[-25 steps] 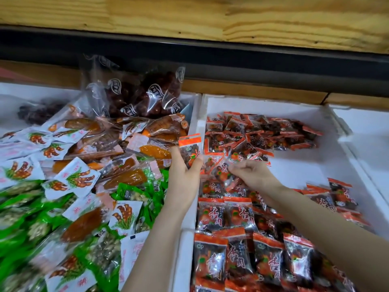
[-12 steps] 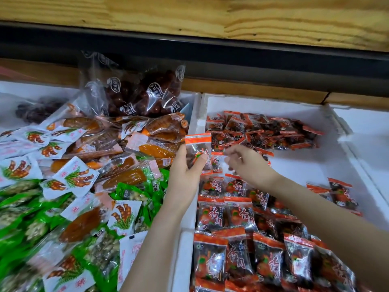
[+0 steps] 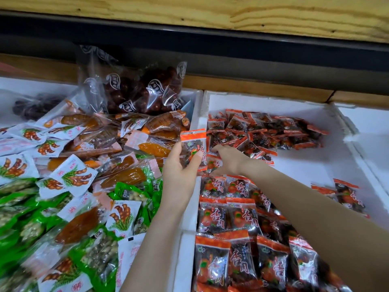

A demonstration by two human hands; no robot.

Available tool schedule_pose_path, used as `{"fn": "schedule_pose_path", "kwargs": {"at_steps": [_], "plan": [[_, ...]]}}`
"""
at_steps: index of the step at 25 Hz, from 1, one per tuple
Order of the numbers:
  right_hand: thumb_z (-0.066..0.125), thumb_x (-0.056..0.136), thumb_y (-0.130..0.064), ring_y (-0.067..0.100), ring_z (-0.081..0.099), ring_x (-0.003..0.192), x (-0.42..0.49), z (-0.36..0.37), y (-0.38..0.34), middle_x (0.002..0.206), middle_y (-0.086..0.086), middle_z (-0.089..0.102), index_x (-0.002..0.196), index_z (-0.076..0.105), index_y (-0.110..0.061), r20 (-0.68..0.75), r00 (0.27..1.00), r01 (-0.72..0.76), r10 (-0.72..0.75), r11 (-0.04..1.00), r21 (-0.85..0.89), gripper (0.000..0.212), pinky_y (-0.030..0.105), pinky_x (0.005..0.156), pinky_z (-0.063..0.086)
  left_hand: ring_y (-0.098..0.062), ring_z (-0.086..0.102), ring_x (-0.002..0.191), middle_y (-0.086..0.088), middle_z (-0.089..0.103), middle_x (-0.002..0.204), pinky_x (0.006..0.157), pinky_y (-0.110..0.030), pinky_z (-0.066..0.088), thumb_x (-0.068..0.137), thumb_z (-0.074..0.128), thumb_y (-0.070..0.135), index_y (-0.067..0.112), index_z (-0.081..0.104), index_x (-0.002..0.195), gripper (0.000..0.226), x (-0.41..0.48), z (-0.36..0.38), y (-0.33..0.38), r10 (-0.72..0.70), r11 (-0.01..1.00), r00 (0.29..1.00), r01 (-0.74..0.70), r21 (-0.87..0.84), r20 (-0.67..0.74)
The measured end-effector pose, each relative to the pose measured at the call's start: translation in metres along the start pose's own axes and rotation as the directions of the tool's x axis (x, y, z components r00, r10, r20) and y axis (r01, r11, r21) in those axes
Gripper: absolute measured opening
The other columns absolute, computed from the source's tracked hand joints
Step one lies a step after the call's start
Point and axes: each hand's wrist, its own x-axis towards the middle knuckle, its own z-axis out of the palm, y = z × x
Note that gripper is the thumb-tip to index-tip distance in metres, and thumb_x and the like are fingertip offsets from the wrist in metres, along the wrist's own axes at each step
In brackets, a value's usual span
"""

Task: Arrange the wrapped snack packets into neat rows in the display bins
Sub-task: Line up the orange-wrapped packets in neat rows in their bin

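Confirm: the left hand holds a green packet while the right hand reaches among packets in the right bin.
Wrong colour: the head view shows the left hand holding an orange-topped packet, not green. The right hand does reach into the right bin.

An orange-topped clear packet of dark fruit stands upright in the left hand's grip, over the left wall of the white bin. Just right of that wall, matching packets lie flat in neat rows. Farther back along it sits a loose heap, and a few strays lie well right.
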Motion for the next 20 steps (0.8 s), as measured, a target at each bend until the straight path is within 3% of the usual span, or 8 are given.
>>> {"fn": "schedule_pose_path", "kwargs": {"at_steps": [2,6,9,13,16,18,20], "plan": [[0.079,0.071,-0.036,0.031,0.044,0.123,0.003,0.002,-0.004,0.134,0.015,0.047,0.135,0.037,-0.009,-0.019,1.0,-0.026,0.024,0.995,-0.098,0.08,0.042,0.102,0.041,-0.002,0.065,0.08,0.013,0.068,0.085,0.076,-0.03,0.055,0.093,0.059,0.01,0.021,0.06,0.101,0.013,-0.001,0.0,-0.001,-0.013,1.0,1.0,0.013,0.004,-0.005],[0.077,0.071,-0.042,0.028,0.055,0.109,-0.003,-0.006,-0.009,0.117,0.007,0.061,0.12,0.054,-0.014,-0.13,0.988,0.06,-0.086,0.979,-0.194,0.061,0.037,0.087,0.048,-0.004,0.066,0.085,0.01,0.069,0.091,0.081,-0.036,0.056,0.093,0.059,0.01,0.025,0.059,0.099,0.017,0.0,-0.001,-0.003,-0.016,1.0,1.0,0.016,0.021,-0.019],[0.073,0.075,-0.037,0.028,0.061,0.093,-0.016,-0.026,-0.001,0.092,0.005,0.066,0.092,0.06,-0.015,-0.266,0.961,0.07,-0.076,0.997,-0.031,0.03,0.033,0.075,0.048,-0.006,0.066,0.084,0.01,0.069,0.09,0.08,-0.04,0.057,0.093,0.059,0.01,0.027,0.059,0.098,0.017,0.0,-0.001,-0.003,-0.03,0.999,0.999,0.03,0.015,-0.022],[0.061,0.088,-0.031,0.022,0.058,0.085,-0.043,-0.058,0.024,0.086,0.004,0.065,0.094,0.059,-0.016,-0.447,0.892,0.132,-0.074,0.986,0.102,0.016,0.026,0.073,0.042,-0.002,0.066,0.082,0.011,0.069,0.091,0.08,-0.039,0.057,0.093,0.059,0.011,0.026,0.059,0.101,0.017,-0.002,0.001,-0.001,-0.041,0.999,0.999,0.041,0.02,-0.008],[0.062,0.088,-0.031,0.02,0.055,0.079,-0.062,-0.062,0.036,0.088,0.008,0.063,0.097,0.059,-0.006,-0.226,0.973,0.109,-0.055,0.965,0.238,0.026,0.029,0.064,0.037,-0.006,0.066,0.089,0.01,0.068,0.097,0.083,-0.044,0.056,0.093,0.059,0.012,0.022,0.059,0.107,0.018,-0.003,0.003,-0.002,-0.043,0.998,0.999,0.043,0.039,-0.001],[0.067,0.084,-0.032,0.014,0.052,0.083,-0.07,-0.054,0.04,0.09,-0.002,0.06,0.101,0.058,-0.011,-0.089,0.995,0.062,-0.042,0.968,0.244,0.029,0.022,0.063,0.038,-0.011,0.065,0.096,0.006,0.067,0.104,0.085,-0.046,0.056,0.091,0.062,0.014,0.017,0.055,0.114,0.024,-0.004,0.006,-0.003,-0.057,0.997,0.998,0.058,0.052,-0.011],[0.062,0.089,-0.028,0.01,0.048,0.084,-0.074,-0.042,0.037,0.085,-0.013,0.052,0.099,0.052,-0.019,0.0,0.997,0.07,-0.072,0.97,0.234,0.017,0.014,0.061,0.034,-0.015,0.064,0.098,0.006,0.065,0.104,0.087,-0.042,0.055,0.089,0.064,0.013,0.018,0.051,0.113,0.027,-0.003,0.007,-0.003,-0.063,0.996,0.998,0.064,0.058,-0.023]]}}
